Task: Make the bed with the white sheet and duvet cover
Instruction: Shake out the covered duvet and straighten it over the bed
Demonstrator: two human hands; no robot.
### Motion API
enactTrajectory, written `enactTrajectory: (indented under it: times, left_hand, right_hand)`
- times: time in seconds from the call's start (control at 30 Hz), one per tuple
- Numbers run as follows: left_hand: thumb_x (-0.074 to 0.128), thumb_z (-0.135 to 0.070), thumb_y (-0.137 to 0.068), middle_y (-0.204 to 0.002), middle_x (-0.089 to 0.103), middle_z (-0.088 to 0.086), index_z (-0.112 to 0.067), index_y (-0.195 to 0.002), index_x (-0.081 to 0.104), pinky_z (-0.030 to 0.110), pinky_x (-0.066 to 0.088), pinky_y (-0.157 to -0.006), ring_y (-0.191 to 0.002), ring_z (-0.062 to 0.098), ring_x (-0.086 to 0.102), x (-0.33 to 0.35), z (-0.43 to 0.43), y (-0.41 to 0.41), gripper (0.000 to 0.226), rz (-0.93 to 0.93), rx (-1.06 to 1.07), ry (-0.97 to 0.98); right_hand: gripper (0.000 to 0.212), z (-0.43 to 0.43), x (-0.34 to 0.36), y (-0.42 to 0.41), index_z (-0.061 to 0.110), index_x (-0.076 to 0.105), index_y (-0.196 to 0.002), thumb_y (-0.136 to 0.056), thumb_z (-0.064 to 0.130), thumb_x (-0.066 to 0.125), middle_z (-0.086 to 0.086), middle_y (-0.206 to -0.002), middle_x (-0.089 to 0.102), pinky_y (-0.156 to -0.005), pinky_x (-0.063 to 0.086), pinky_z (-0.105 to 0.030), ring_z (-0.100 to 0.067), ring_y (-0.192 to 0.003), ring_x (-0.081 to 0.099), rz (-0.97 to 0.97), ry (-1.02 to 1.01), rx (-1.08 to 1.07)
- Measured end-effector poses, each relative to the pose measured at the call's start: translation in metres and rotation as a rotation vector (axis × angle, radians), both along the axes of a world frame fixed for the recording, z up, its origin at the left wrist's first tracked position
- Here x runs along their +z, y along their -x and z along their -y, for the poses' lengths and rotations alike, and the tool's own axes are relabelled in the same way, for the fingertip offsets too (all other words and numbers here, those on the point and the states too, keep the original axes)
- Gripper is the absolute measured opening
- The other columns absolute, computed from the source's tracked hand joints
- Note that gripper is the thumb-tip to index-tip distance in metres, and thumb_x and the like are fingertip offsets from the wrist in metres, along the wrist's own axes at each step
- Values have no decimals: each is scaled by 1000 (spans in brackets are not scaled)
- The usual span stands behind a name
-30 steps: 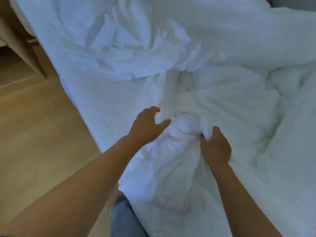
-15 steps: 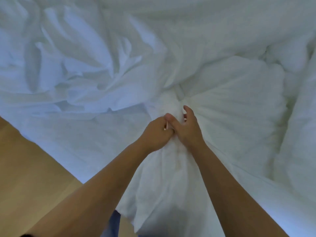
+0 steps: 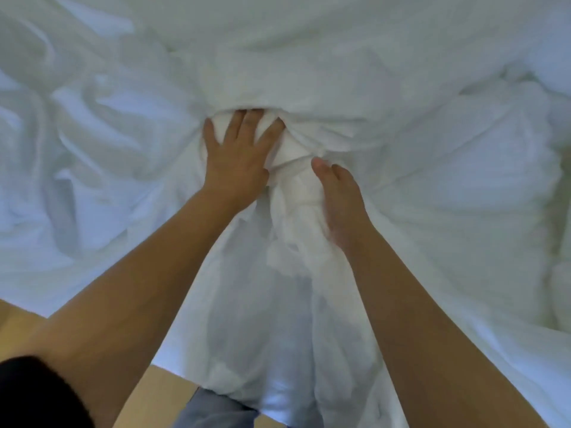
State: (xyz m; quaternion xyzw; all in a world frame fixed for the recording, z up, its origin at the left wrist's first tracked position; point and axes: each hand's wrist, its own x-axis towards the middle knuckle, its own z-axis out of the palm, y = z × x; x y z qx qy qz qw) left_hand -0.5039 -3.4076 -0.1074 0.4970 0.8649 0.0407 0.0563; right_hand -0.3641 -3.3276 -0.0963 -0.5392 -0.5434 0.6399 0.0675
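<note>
The white duvet cover (image 3: 463, 186), soft and puffy, is lying in a crumpled heap over the right side of the bed, and a thin white sheet (image 3: 102, 143) is lying in folds on the left. Both are white, so it is hard to tell where one is ending and the other is beginning. Between them, a thick white bunch of cloth (image 3: 293, 177) is running from the middle of the bed down over the near edge, above the light brown wooden floor (image 3: 167, 384). The person's left hand (image 3: 238, 159) is pressing flat on the top of that bunch with its fingers spread wide, and the fingertips are poking under a fold. The right hand (image 3: 340, 196) is touching the other side of the bunch with its thumb up. Its fingers are hidden, so I cannot tell if it is gripping or only pushing. I think the person is pushing the stuffing up into the cover, or sorting out the bunch, so the bed is far from done. The next move is probably calling for a firm hold on the bunch, then a pull or a shake to spread it flat. It will need care, because loose cloth is slipping and bunching easily.
</note>
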Motion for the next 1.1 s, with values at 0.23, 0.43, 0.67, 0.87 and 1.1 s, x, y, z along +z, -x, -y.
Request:
enactTrajectory:
  times: [0.23, 0.43, 0.67, 0.87, 1.1]
  left_hand:
    - [40, -16, -77, -106, 69, 11, -12, -117, 65, 33, 44, -77, -93, 32, 62, 37, 8, 36, 47, 406, 50, -347]
    - [40, -3, -68, -73, 59, -13, -23, -84, 62, 23, 42, -60, -72, 10, 55, 85, 24, 28, 34, 653, 218, -640]
    - [52, -2, -67, -84, 60, -23, -33, -86, 59, 9, 43, -69, -82, -6, 58, 125, 56, -21, 37, 802, 269, -678]
    - [65, -7, -73, -67, 49, -14, -39, -84, 43, 16, 38, -56, -58, 0, 45, 178, 80, -97, 41, 1010, 39, -291]
    - [69, -46, -79, -124, 48, -5, -26, -140, 33, 23, 42, -91, -110, 9, 51, 200, 69, -120, 73, 1021, 310, -293]
  right_hand:
    - [32, -13, 37, 71, 1, 61, -115, -89, 20, 62, -12, -113, 67, -93, 52, -34, -23, -100, 66, -583, 444, -374]
    - [41, 3, 83, 50, 9, 64, -106, -68, 21, 65, -4, -101, 70, -83, 54, -26, -16, -91, 66, -434, 532, 126]
    - [53, 30, 91, 8, 1, 58, -121, -72, 14, 72, -10, -117, 64, -97, 48, -29, -21, -112, 60, -660, 488, -116]
    - [59, 28, 129, -58, 6, 74, -93, -38, 23, 88, -11, -99, 70, -80, 56, -34, -26, -94, 67, -749, 606, -107]
    - [67, 29, 165, -111, 15, 75, -104, -50, 51, 89, -9, -119, 67, -90, 52, -29, -20, -111, 63, -719, 548, 40]
